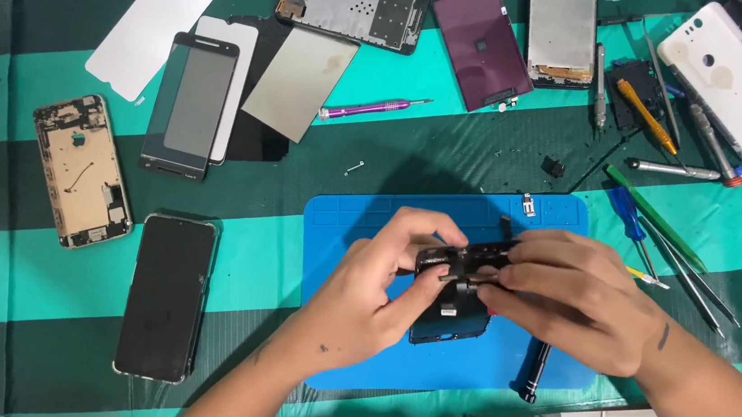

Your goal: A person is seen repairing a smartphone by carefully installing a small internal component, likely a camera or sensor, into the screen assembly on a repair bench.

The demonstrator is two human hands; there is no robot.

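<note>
Both of my hands meet over a blue work mat (346, 229) in the middle of the table. My left hand (370, 295) grips the left side of an opened black phone (452, 296) lying on the mat, thumb and fingers curled around its top end. My right hand (570, 294) pinches a small part at the phone's upper edge, fingertips touching those of the left hand. The right hand covers much of the phone's right side. A black screwdriver (534, 374) lies on the mat under my right wrist.
A black phone (166, 296) and a gold phone frame (82, 170) lie at left. Screens, glass panels and frames (295, 80) spread along the back, with a purple screwdriver (370, 108). Several screwdrivers and pry tools (663, 226) lie at right, next to a white back cover (730, 79).
</note>
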